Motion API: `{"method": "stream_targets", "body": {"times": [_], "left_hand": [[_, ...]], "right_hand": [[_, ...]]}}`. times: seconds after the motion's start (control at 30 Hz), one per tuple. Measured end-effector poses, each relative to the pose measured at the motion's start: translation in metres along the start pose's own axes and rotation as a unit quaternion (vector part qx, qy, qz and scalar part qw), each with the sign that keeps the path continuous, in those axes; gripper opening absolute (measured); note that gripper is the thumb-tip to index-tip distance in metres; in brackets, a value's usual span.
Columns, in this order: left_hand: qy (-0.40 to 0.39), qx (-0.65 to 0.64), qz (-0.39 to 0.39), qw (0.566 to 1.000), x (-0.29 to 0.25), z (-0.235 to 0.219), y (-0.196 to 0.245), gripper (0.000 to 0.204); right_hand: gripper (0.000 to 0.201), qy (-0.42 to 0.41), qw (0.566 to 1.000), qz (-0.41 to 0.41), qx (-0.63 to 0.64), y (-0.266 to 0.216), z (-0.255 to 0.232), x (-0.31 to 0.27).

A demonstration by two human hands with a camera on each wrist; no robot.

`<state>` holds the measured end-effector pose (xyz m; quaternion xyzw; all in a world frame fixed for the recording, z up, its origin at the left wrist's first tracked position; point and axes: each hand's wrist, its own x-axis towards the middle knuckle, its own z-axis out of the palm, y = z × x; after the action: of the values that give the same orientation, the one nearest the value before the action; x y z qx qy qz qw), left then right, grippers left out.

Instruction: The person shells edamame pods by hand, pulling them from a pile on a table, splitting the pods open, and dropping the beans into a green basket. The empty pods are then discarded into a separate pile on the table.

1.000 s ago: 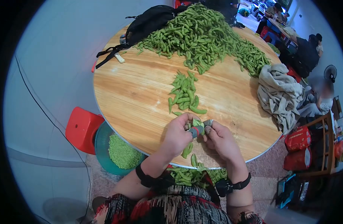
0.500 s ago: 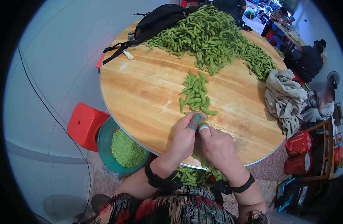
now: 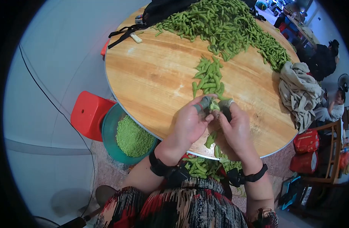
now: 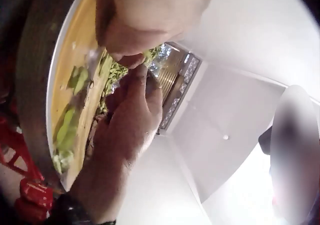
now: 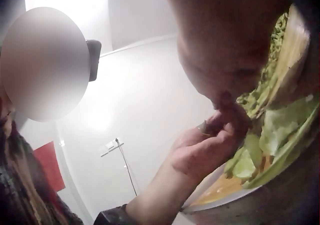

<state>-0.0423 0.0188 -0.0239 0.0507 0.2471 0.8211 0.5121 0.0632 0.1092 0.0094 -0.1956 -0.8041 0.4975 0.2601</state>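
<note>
Over the near edge of the round wooden table, both hands meet at a green soybean pod (image 3: 213, 106). My left hand (image 3: 189, 121) pinches it from the left, a grey cover with a reddish band on one digit. From the other side my right hand (image 3: 238, 127) grips the same pod, a grey wrap on one digit. In both wrist views the fingers largely hide the pod. Just beyond the hands lies a small group of pods (image 3: 209, 78). A few loose pods (image 3: 210, 140) lie below the hands by the table edge.
A large heap of pods (image 3: 223, 26) covers the table's far side, beside a black bag (image 3: 163, 11). A grey cloth (image 3: 300, 91) hangs over the right edge. At lower left are a teal basin (image 3: 110, 146) of shelled beans and a red stool (image 3: 89, 114). More pods (image 3: 201, 167) lie below the table edge.
Half a second ago the hands were pressed close together, hiding the pod; now they are slightly apart with it showing between the fingertips. The head view has shifted, moving the table up and right.
</note>
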Motion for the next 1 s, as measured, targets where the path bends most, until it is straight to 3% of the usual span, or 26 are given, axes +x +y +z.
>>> {"method": "stream_targets", "body": {"times": [0.07,0.1,0.17,0.2,0.27,0.3,0.37,0.43,0.47,0.5,0.63,0.7,0.73,0.8,0.9,1.0], "left_hand": [[0.049,-0.022,-0.047,0.997,-0.003,0.006,0.005,0.023],[0.050,-0.022,-0.049,0.997,-0.003,0.003,0.003,0.023],[-0.009,0.020,-0.012,1.000,-0.006,-0.003,-0.001,0.023],[-0.006,0.020,-0.012,1.000,-0.008,0.002,-0.006,0.023],[0.119,0.054,0.042,0.991,-0.010,0.017,-0.017,0.023],[0.106,0.080,0.032,0.991,-0.009,0.011,-0.017,0.023],[0.116,0.071,0.027,0.990,-0.006,0.011,-0.019,0.023],[0.124,0.061,0.021,0.990,-0.005,0.009,-0.018,0.022],[0.070,0.066,0.018,0.995,-0.005,0.004,-0.013,0.023],[0.015,0.072,0.014,0.997,-0.005,0.003,-0.011,0.023],[0.052,0.126,0.000,0.991,-0.007,0.014,-0.015,0.023],[0.066,0.152,-0.016,0.986,-0.007,0.019,-0.018,0.023],[0.068,0.154,-0.017,0.986,-0.008,0.017,-0.018,0.023],[-0.004,0.162,-0.034,0.986,-0.008,0.013,-0.014,0.023],[0.004,0.154,-0.007,0.988,-0.007,0.010,-0.018,0.023],[0.036,0.140,-0.038,0.989,-0.011,0.013,-0.012,0.022]], "right_hand": [[0.016,0.011,0.979,-0.100,-0.178,-0.003,-0.002,-0.001],[0.016,0.011,0.979,-0.097,-0.177,-0.008,-0.003,-0.002],[0.017,-0.046,0.935,-0.159,-0.313,-0.017,-0.004,-0.005],[0.017,-0.048,0.936,-0.158,-0.311,-0.015,-0.003,-0.006],[0.016,-0.059,0.930,-0.181,-0.315,-0.009,0.000,-0.008],[0.016,-0.061,0.931,-0.180,-0.312,-0.008,0.002,-0.009],[0.015,0.004,0.981,-0.120,-0.154,-0.006,0.006,-0.009],[0.015,0.004,0.980,-0.111,-0.168,0.000,0.003,-0.009],[0.015,0.004,0.978,-0.102,-0.183,0.002,0.001,-0.008],[0.017,0.005,0.967,-0.109,-0.232,0.001,-0.001,-0.008],[0.015,-0.034,0.935,-0.149,-0.321,0.004,-0.011,-0.008],[0.014,-0.079,0.898,-0.225,-0.370,0.001,-0.015,-0.008],[0.014,-0.079,0.899,-0.223,-0.368,0.000,-0.018,-0.009],[0.015,-0.157,0.846,-0.289,-0.420,-0.004,-0.023,-0.008],[0.016,-0.208,0.821,-0.334,-0.414,-0.013,-0.027,-0.003],[0.016,-0.216,0.845,-0.302,-0.384,-0.014,-0.026,0.001]]}}
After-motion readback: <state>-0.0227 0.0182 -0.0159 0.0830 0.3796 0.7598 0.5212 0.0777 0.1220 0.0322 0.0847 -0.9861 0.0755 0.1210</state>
